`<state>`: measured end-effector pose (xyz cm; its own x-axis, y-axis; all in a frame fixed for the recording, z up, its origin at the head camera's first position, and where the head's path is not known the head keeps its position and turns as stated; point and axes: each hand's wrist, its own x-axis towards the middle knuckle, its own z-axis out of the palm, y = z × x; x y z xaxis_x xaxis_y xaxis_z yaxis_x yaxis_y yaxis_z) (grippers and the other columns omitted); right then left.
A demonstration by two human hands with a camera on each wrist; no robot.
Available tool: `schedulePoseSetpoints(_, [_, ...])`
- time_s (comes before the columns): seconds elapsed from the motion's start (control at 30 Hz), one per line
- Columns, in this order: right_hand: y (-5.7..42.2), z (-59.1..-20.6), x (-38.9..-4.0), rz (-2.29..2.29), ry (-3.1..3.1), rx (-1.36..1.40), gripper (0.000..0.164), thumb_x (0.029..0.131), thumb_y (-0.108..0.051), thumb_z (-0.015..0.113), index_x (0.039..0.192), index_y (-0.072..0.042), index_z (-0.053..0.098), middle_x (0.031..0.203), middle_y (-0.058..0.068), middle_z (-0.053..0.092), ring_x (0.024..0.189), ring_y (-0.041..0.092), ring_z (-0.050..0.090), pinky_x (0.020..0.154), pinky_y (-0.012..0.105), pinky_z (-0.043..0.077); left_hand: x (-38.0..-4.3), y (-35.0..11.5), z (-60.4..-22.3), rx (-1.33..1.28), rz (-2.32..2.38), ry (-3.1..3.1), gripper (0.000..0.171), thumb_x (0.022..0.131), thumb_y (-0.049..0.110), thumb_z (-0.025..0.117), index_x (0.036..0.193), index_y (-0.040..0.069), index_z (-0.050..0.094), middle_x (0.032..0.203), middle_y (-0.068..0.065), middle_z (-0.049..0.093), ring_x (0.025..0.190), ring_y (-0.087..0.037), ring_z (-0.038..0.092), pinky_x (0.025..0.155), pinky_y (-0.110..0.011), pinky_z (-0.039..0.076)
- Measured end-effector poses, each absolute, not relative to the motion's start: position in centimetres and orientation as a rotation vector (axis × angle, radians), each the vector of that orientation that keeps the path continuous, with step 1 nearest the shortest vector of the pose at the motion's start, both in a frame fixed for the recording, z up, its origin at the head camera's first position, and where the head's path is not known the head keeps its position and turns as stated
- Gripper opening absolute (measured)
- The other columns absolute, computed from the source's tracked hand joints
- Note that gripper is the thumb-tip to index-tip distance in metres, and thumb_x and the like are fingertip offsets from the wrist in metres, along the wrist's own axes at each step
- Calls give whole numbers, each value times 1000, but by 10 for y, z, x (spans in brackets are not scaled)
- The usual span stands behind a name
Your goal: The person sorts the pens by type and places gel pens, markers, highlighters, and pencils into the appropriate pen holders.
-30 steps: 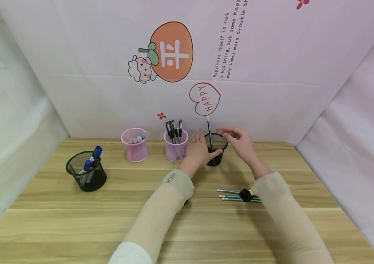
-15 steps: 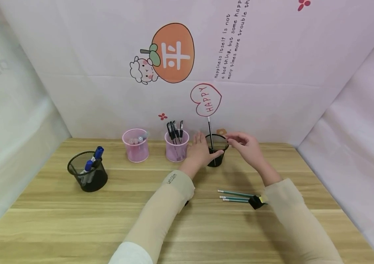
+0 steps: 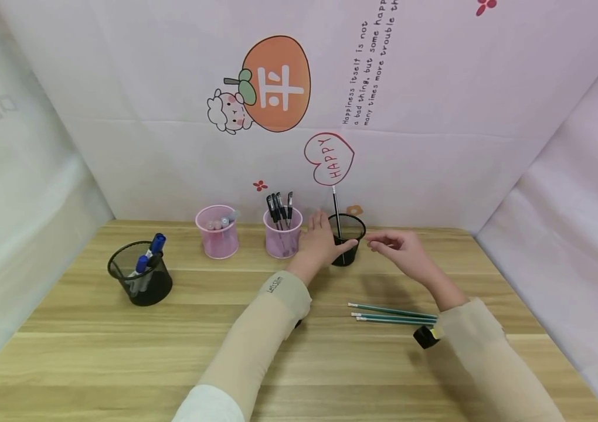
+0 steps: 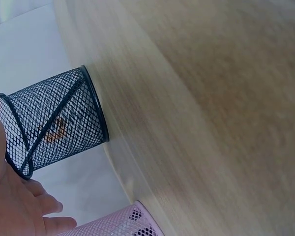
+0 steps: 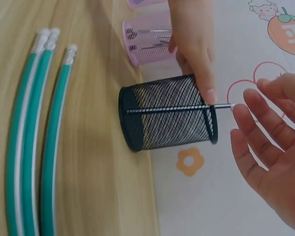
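A black mesh pen cup (image 3: 349,230) stands at the back of the table with one dark pencil (image 5: 172,107) leaning inside it. My left hand (image 3: 319,241) is at the cup's left side. Its thumb lies against the cup near the rim while its fingers stretch out toward the pink cup. Just right of the black cup hovers my right hand (image 3: 401,249), fingers loosely bent and holding nothing, apart from the rim. Three green pencils (image 3: 391,316) with white erasers lie on the table below the right hand, their far ends by the right sleeve.
A pink mesh cup (image 3: 281,241) holds several black pens. Left of it, another pink cup (image 3: 218,243) contains pale-capped pens. A wider black mesh holder (image 3: 143,287) with blue-capped markers (image 3: 143,264) stands at the left. White printed cloth (image 3: 162,158) walls the table's back and sides.
My right hand has drawn back from the cup's rim, down and to the right, uncovering more of the green pencils. The left hand stays at the black cup.
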<state>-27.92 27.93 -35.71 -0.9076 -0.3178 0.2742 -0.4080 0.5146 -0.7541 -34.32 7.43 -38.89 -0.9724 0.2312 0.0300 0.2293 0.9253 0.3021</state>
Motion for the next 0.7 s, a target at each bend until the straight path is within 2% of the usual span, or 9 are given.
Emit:
schedulePoseSetpoints(0.13, [286,-363,-278,1304,-2667,680,23,104,-9,61,120,3,72,115,20,73,98,10,69,83,22,55,-342,74,-388,370,481,3071,111,93,81,41,164,1,11,170,-17,10,156,-31,13,123,-50,22])
schedulePoseSetpoints(0.4, [298,-373,-270,1117,-2812,772,24,103,-11,64,121,1,73,113,13,74,98,19,69,84,29,57,-342,74,-388,358,485,3079,111,92,81,41,164,1,12,171,-16,10,156,-30,13,122,-50,24])
schedulePoseSetpoints(0.53, [302,-379,-266,1066,-2840,857,21,100,-9,67,117,0,75,107,10,76,94,14,69,82,31,58,-342,74,-389,363,484,3080,111,93,81,41,164,1,12,171,-15,9,156,-30,12,122,-50,23])
schedulePoseSetpoints(0.7, [303,-384,-263,1081,-2837,960,18,98,-3,68,114,2,75,103,13,75,90,12,68,80,32,58,-343,74,-390,361,502,3079,111,93,80,42,164,1,11,171,-15,8,156,-31,12,122,-50,23])
